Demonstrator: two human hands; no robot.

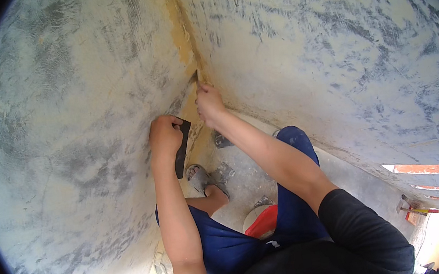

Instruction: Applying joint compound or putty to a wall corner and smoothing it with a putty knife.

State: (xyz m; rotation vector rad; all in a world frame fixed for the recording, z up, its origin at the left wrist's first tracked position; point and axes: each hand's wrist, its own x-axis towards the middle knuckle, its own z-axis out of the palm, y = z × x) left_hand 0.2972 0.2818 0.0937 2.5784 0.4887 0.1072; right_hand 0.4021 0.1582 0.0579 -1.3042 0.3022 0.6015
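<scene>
My left hand [165, 135] grips a flat black rectangular tool [183, 152], probably a blade or board, held beside the left wall [65, 116]. My right hand [208, 104], a little higher and to the right, is closed on the handle of a small scraper [194, 77], its dark triangular blade at the yellowish strip [183, 33] in the corner between the two mottled grey-white walls. The scraper's handle is mostly hidden by my fingers.
The right wall [328, 49] runs down to a dusty concrete floor [245, 172], where my sandalled foot [206, 184] stands. A red object [262, 224] lies between my legs. At lower right are slots showing orange [423, 168] and some tools [417, 212].
</scene>
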